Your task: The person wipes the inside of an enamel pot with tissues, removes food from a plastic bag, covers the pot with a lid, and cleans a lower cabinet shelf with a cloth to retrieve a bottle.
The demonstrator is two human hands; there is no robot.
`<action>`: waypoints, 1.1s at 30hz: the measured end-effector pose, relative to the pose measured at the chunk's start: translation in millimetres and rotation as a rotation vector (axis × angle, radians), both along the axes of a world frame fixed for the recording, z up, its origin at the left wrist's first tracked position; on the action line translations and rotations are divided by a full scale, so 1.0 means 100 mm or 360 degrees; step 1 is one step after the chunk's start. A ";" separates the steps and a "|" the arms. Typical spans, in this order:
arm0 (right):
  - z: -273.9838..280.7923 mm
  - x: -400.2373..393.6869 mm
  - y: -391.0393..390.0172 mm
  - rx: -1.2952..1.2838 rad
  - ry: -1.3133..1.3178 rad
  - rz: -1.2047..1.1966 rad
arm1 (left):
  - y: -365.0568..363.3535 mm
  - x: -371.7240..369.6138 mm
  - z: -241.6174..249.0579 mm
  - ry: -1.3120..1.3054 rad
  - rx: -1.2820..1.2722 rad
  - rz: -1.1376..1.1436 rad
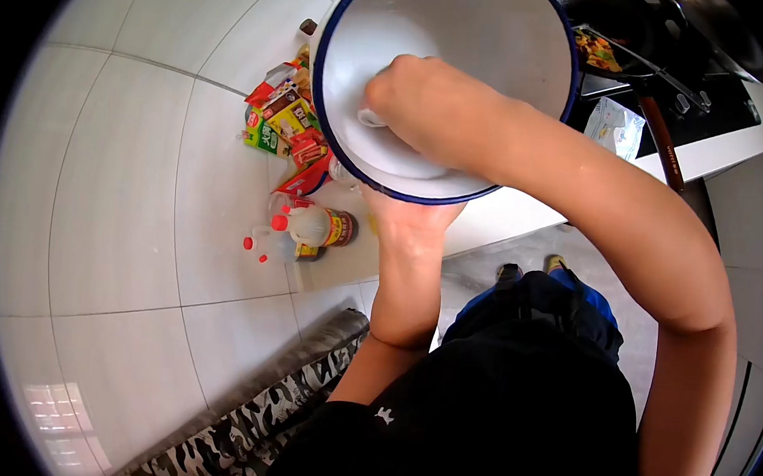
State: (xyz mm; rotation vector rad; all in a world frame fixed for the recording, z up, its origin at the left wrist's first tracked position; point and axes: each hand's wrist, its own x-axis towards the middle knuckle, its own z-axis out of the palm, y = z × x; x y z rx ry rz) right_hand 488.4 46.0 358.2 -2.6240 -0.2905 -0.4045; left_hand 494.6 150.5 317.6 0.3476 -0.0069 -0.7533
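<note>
The left hand (411, 218) grips the enamel basin (467, 32) from beneath, tilting it so the right hand (426, 104), closed on a white cloth (370, 118), reaches inside.

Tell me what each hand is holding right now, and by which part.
The left hand holds the white bowl from beneath, at its near rim. The right hand presses a small white cloth against the bowl's inside.
</note>
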 end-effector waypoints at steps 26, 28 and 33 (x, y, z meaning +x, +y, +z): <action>0.06 -0.14 -0.58 0.2581 0.0848 0.0806 | -0.11 0.31 -0.02 -0.0328 0.0048 0.0196; 0.06 -0.14 -0.56 0.2781 0.0859 0.0853 | -0.12 0.30 -0.04 -0.0368 0.0050 0.0194; 0.07 -0.17 -0.42 0.2947 0.0857 0.0861 | -0.08 0.27 -0.04 -0.0243 0.0052 0.0134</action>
